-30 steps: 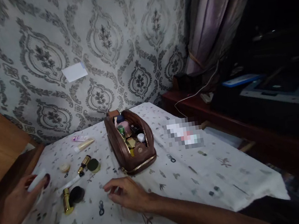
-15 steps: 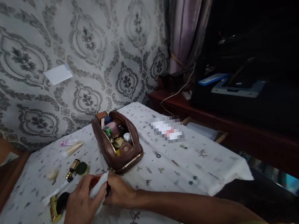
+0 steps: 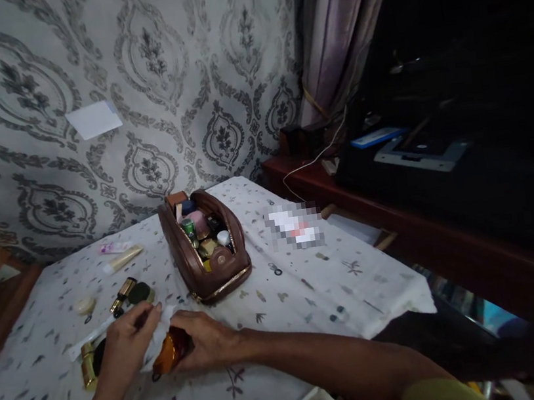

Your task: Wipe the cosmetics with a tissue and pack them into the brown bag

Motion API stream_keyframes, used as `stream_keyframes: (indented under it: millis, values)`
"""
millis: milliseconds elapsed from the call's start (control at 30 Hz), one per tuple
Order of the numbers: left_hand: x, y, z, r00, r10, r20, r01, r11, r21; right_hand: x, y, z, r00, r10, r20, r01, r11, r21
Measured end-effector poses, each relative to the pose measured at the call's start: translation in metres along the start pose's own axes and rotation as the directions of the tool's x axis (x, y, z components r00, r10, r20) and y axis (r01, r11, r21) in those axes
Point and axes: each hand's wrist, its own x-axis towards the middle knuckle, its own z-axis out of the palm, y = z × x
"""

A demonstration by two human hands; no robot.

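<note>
My right hand is closed round a small amber bottle, shiny orange-brown, with a dark end pointing down and left. A white wipe lies against the bottle, pinched in my left hand. Just beyond my hands stands a brown leather cosmetic bag, unzipped and full of small jars and bottles. Left of it lie a gold and black tube, a dark green jar and a cream-coloured jar. A gold-capped item is partly behind my left hand.
A pale gold tube and a pink and white tube lie farther back on the patterned white tablecloth. Right of the bag is a blurred-out white item. A dark red cabinet borders the table, with a white cable across it.
The amber bottle, mostly hidden before, now shows between my hands. My left hand has moved left with the wipe. The view has shifted slightly.
</note>
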Motion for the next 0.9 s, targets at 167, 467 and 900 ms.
stream_keyframes:
  millis: [167,467,900]
  values:
    - [-0.001,-0.008,0.007,0.990,-0.137,-0.037,0.113,0.917,-0.384,0.006,-0.009,-0.001,0.977,0.191,0.094,-0.210,0.793,0.572]
    - [-0.025,-0.003,0.036,0.995,0.101,0.013,-0.079,0.849,-0.522,0.014,-0.006,-0.003,0.866,0.492,0.083,-0.299,0.378,0.876]
    - [-0.027,-0.004,0.027,0.982,0.042,-0.186,-0.107,0.928,-0.356,0.010,-0.015,-0.005,0.878,0.408,0.250,-0.387,0.295,0.874]
